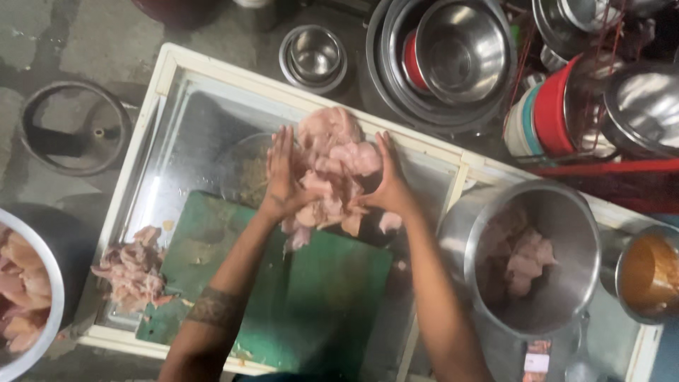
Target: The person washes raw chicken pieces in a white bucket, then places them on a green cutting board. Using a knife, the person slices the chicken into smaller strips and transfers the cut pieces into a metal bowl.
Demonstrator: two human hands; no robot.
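Pale pink raw chicken pieces [332, 170], one heap pressed between left hand [283, 177] and right hand [387, 182], both grips open-palmed, one green cutting board [318, 297], one steel pot [527, 255]

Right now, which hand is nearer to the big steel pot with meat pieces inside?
The right hand. It presses the right side of the raw meat heap, just left of the steel pot. The left hand holds the heap's far side, above the green cutting board.

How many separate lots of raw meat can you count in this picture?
4: one heap held between both hands, one pile left of the green cutting board, some in the steel pot at right, some in the bowl at far left. More may be hidden.
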